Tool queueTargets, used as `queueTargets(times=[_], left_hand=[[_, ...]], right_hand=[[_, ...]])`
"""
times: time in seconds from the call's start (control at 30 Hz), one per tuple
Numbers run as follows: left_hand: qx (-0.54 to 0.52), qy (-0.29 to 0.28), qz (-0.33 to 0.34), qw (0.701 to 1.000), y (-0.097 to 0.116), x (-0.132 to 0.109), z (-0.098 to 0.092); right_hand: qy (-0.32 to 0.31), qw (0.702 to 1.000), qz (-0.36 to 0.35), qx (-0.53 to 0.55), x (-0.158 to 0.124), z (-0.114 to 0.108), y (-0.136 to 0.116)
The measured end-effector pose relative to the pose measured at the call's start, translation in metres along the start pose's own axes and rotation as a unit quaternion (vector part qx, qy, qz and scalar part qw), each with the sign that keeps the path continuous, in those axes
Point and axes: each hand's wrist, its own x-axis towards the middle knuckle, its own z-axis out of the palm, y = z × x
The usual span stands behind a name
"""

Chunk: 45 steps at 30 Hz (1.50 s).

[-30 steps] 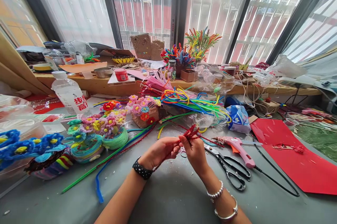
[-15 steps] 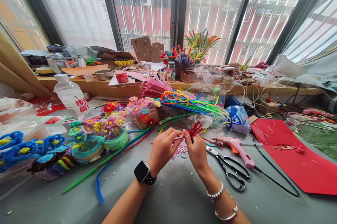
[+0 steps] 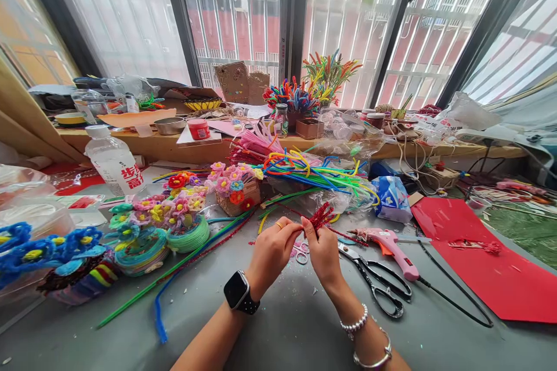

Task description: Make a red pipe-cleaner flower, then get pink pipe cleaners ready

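Above the middle of the desk, my right hand (image 3: 324,252) is closed around a small bundle of glittery red pipe cleaners (image 3: 322,215), whose looped tips fan out past the thumb and fingers. My left hand (image 3: 274,252), wearing a ring and a black watch, pinches at the near end of the same bundle, its fingertips against my right thumb. What lies exactly between the left fingertips is mostly hidden. Below and between the hands lie small scissors (image 3: 301,255) with pink scraps. Large black-handled scissors (image 3: 378,281) lie just right of my right hand.
A pink glue gun (image 3: 395,249) with its cord and a red sheet (image 3: 487,266) lie to the right. Pipe-cleaner flower pots (image 3: 189,234) and a plastic bottle (image 3: 113,162) stand left. Loose pipe cleaners (image 3: 313,170) are heaped behind the hands. A cluttered ledge (image 3: 243,153) runs below the windows.
The left fingers have closed in tighter against the right thumb, and the red stem between the hands shows less. The bundle stays in my right hand. The view has shifted slightly.
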Motion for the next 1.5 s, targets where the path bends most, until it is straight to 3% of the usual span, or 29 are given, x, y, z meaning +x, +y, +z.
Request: queueTargets(times=[0.13, 0.23, 0.47, 0.63, 0.7, 0.77, 0.87, 0.97, 1.07, 1.23, 1.5], left_hand=[[-0.081, -0.029, -0.053, 0.995, -0.002, 0.002, 0.000], [-0.176, -0.069, -0.119, 0.975, -0.004, 0.005, 0.000], [-0.385, -0.175, -0.263, 0.867, -0.003, 0.011, -0.011], [-0.461, -0.245, -0.313, 0.793, 0.000, 0.012, -0.021], [-0.447, -0.242, -0.308, 0.805, 0.000, 0.012, -0.019], [-0.382, -0.217, -0.270, 0.857, 0.000, 0.011, -0.015], [-0.210, -0.165, -0.154, 0.951, 0.000, 0.006, -0.007], [0.001, -0.097, -0.028, 0.995, 0.000, 0.002, -0.003], [0.153, -0.032, 0.069, 0.985, 0.001, 0.001, -0.005], [0.235, -0.009, 0.180, 0.955, 0.004, 0.001, -0.010], [0.270, 0.023, 0.205, 0.941, 0.007, -0.002, -0.006]], right_hand=[[0.004, 0.999, -0.043, -0.031, 0.001, -0.001, 0.004], [-0.004, 0.995, -0.087, -0.052, 0.003, -0.002, 0.007], [-0.031, 0.984, -0.167, -0.058, 0.005, -0.008, 0.005], [-0.040, 0.987, -0.153, -0.021, 0.004, -0.007, 0.001], [-0.049, 0.992, -0.112, -0.010, 0.004, -0.007, 0.000], [-0.059, 0.996, -0.064, -0.005, 0.004, -0.007, 0.000], [-0.070, 0.997, -0.008, 0.006, 0.005, -0.006, 0.001], [-0.080, 0.996, 0.021, 0.024, 0.005, -0.004, 0.004], [-0.074, 0.996, 0.049, 0.026, 0.004, -0.001, 0.006], [-0.076, 0.991, 0.096, 0.058, 0.004, 0.001, 0.006], [-0.061, 0.992, 0.070, 0.081, 0.004, -0.005, 0.002]])
